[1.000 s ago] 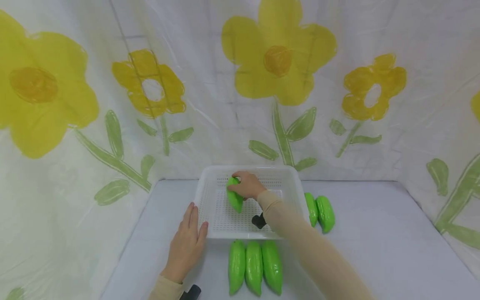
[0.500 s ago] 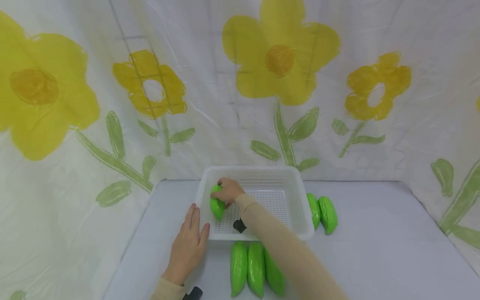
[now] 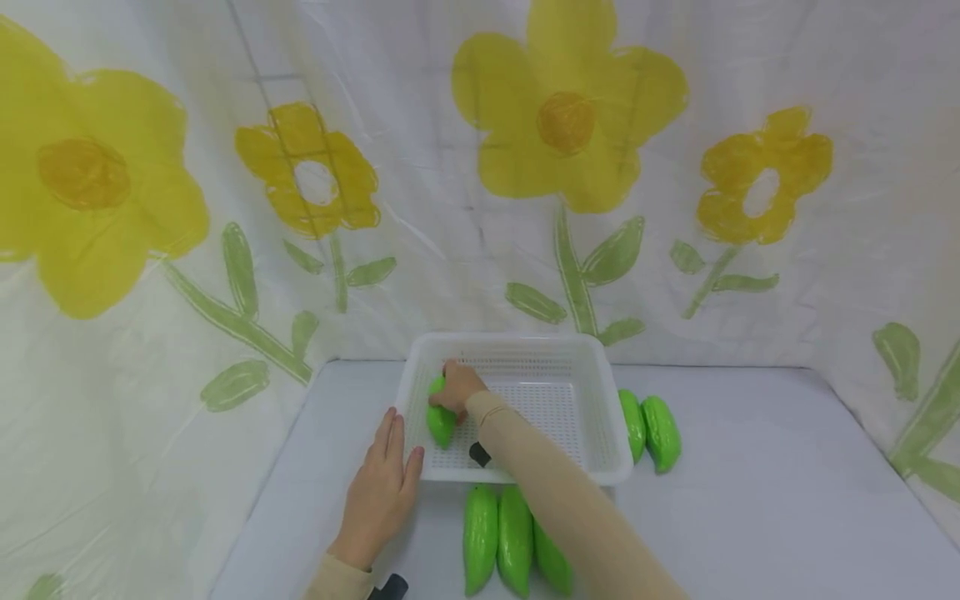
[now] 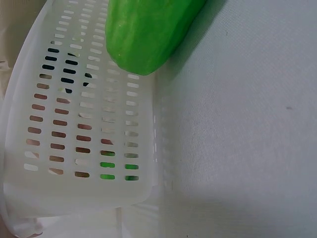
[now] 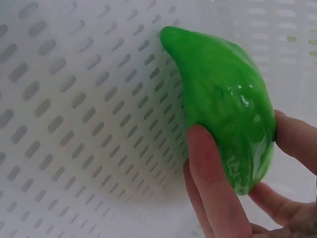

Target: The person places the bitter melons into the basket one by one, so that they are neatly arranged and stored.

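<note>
A white perforated plastic basket (image 3: 450, 477) stands on the table. Inside it, near the left wall, my right hand (image 3: 459, 387) grips a glossy green mango (image 3: 439, 427). In the right wrist view, fingers and thumb close around the blunt end of the mango (image 5: 225, 99), and its narrow tip points away over the perforated basket (image 5: 89, 114). Fingers straight, my left hand (image 3: 375, 504) rests against the left rim of the basket. The left wrist view shows the perforated wall (image 4: 79, 193) and a green mango (image 4: 148, 34) outside it; the left hand is hardly visible there.
Three green mangoes (image 3: 480, 537) lie side by side in front of the basket, the rightmost partly behind the right sleeve (image 3: 562, 508). Two more mangoes (image 3: 662, 433) lie at the basket's right side. A flowered curtain (image 3: 420, 275) hangs behind the table (image 3: 750, 467).
My right hand has carried the mango left and toward the near side within the basket, and lower. My left hand stays at the left rim.
</note>
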Available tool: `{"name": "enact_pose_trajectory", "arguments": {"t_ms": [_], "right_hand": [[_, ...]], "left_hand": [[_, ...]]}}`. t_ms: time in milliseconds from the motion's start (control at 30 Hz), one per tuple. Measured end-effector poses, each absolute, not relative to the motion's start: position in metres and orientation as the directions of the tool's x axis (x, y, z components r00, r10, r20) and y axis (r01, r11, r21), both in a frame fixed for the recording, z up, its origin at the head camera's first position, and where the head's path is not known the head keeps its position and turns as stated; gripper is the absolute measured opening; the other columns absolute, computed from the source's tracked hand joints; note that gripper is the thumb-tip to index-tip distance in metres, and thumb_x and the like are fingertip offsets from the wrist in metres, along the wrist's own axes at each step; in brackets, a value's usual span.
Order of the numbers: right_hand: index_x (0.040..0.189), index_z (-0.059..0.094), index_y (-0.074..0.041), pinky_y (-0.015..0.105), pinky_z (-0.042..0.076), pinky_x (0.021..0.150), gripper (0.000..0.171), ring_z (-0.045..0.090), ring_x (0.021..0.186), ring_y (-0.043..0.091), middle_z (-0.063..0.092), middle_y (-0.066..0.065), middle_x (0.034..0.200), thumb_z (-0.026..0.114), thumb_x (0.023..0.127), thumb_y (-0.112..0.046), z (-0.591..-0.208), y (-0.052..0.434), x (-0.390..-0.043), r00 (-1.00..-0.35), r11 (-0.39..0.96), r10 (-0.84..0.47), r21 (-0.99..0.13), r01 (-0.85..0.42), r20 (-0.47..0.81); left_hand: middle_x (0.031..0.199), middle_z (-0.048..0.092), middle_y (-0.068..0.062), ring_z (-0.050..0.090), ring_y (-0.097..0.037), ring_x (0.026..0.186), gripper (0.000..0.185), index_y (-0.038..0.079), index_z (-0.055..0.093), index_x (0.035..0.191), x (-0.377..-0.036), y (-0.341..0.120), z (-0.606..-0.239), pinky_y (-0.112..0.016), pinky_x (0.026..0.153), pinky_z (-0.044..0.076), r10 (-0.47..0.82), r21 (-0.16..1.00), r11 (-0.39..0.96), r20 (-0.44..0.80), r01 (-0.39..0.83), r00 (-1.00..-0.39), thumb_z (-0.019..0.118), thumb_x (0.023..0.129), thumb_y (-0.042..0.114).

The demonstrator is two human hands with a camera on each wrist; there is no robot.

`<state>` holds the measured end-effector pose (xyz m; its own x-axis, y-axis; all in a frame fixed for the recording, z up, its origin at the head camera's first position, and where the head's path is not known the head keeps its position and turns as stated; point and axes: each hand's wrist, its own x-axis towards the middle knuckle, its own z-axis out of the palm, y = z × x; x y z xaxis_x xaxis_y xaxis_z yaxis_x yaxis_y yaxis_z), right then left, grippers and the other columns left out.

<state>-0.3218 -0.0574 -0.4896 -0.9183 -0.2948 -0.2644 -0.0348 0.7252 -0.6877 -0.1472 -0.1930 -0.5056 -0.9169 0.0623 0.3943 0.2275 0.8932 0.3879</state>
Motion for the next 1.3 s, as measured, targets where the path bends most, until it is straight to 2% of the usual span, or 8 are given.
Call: {"name": "enact_pose_trajectory", "arguments": {"t_ms": [133, 233, 300, 367, 500, 700, 967, 1300], "right_hand": [[0.148, 0.049, -0.002, 0.031, 0.06, 0.051, 0.067, 0.071, 0.081, 0.026, 0.064, 0.02, 0.122, 0.078, 0.092, -0.024, -0.495, -0.061, -0.321, -0.925, 0.769, -0.298, -0.634, -0.085, -0.238], [0.152, 0.049, -0.005, 0.037, 0.065, 0.077, 0.071, 0.071, 0.105, 0.03, 0.061, 0.021, 0.138, 0.077, 0.092, -0.029, -0.496, -0.065, -0.321, -0.931, 0.826, -0.313, -0.538, -0.169, -0.188], [0.154, 0.048, -0.007, 0.042, 0.06, 0.097, 0.072, 0.065, 0.124, 0.034, 0.056, 0.022, 0.147, 0.076, 0.093, -0.032, -0.495, -0.069, -0.32, -0.93, 0.851, -0.326, -0.482, -0.21, -0.17], [0.154, 0.049, -0.006, 0.046, 0.053, 0.108, 0.071, 0.057, 0.135, 0.037, 0.052, 0.024, 0.152, 0.075, 0.093, -0.033, -0.491, -0.071, -0.318, -0.931, 0.869, -0.332, -0.433, -0.239, -0.153], [0.151, 0.051, -0.003, 0.046, 0.055, 0.106, 0.068, 0.061, 0.13, 0.04, 0.05, 0.031, 0.151, 0.074, 0.094, -0.032, -0.486, -0.073, -0.315, -0.93, 0.887, -0.34, -0.376, -0.267, -0.141], [0.153, 0.049, -0.005, 0.05, 0.053, 0.108, 0.068, 0.056, 0.137, 0.043, 0.043, 0.032, 0.156, 0.072, 0.096, -0.035, -0.475, -0.073, -0.304, -0.931, 0.899, -0.338, -0.34, -0.275, -0.139], [0.154, 0.048, -0.011, 0.045, 0.063, 0.082, 0.065, 0.064, 0.118, 0.035, 0.05, 0.025, 0.146, 0.069, 0.098, -0.039, -0.458, -0.069, -0.293, -0.933, 0.898, -0.361, -0.275, -0.343, -0.014], [0.153, 0.049, -0.01, 0.041, 0.065, 0.07, 0.069, 0.065, 0.116, 0.043, 0.046, 0.028, 0.151, 0.07, 0.097, -0.044, -0.42, -0.049, -0.258, -0.905, 0.876, -0.404, -0.229, -0.424, 0.132]], "left_hand": [[0.165, 0.035, -0.025, 0.056, -0.049, 0.131, 0.061, -0.011, 0.037, 0.155, -0.147, -0.192, -0.506, -0.063, 0.095, 0.055, 0.064, 0.386, 0.893, 0.401, 0.232, -0.914, 0.05, 0.108, 0.026], [0.164, 0.035, -0.026, 0.057, -0.049, 0.13, 0.06, -0.012, 0.038, 0.154, -0.147, -0.192, -0.507, -0.062, 0.095, 0.055, 0.071, 0.379, 0.892, 0.42, 0.246, -0.905, 0.051, 0.108, 0.025], [0.164, 0.036, -0.026, 0.058, -0.049, 0.129, 0.06, -0.012, 0.039, 0.154, -0.147, -0.193, -0.506, -0.062, 0.094, 0.055, 0.072, 0.375, 0.892, 0.435, 0.253, -0.898, 0.052, 0.108, 0.024], [0.163, 0.036, -0.026, 0.058, -0.049, 0.128, 0.06, -0.012, 0.039, 0.153, -0.148, -0.193, -0.506, -0.062, 0.093, 0.056, 0.071, 0.373, 0.891, 0.445, 0.258, -0.893, 0.053, 0.107, 0.024], [0.163, 0.037, -0.026, 0.059, -0.049, 0.127, 0.06, -0.012, 0.04, 0.153, -0.148, -0.193, -0.505, -0.062, 0.093, 0.056, 0.07, 0.375, 0.89, 0.45, 0.26, -0.89, 0.054, 0.107, 0.024], [0.162, 0.038, -0.026, 0.059, -0.048, 0.127, 0.06, -0.013, 0.041, 0.152, -0.147, -0.193, -0.505, -0.061, 0.094, 0.056, 0.067, 0.375, 0.891, 0.448, 0.256, -0.891, 0.054, 0.107, 0.024], [0.163, 0.037, -0.025, 0.06, -0.048, 0.127, 0.06, -0.012, 0.04, 0.153, -0.148, -0.192, -0.506, -0.061, 0.093, 0.056, 0.062, 0.379, 0.893, 0.431, 0.243, -0.9, 0.052, 0.107, 0.025], [0.163, 0.037, -0.026, 0.06, -0.048, 0.127, 0.058, -0.012, 0.039, 0.154, -0.147, -0.194, -0.504, -0.06, 0.088, 0.058, 0.061, 0.392, 0.886, 0.431, 0.247, -0.9, 0.051, 0.107, 0.02]]}}
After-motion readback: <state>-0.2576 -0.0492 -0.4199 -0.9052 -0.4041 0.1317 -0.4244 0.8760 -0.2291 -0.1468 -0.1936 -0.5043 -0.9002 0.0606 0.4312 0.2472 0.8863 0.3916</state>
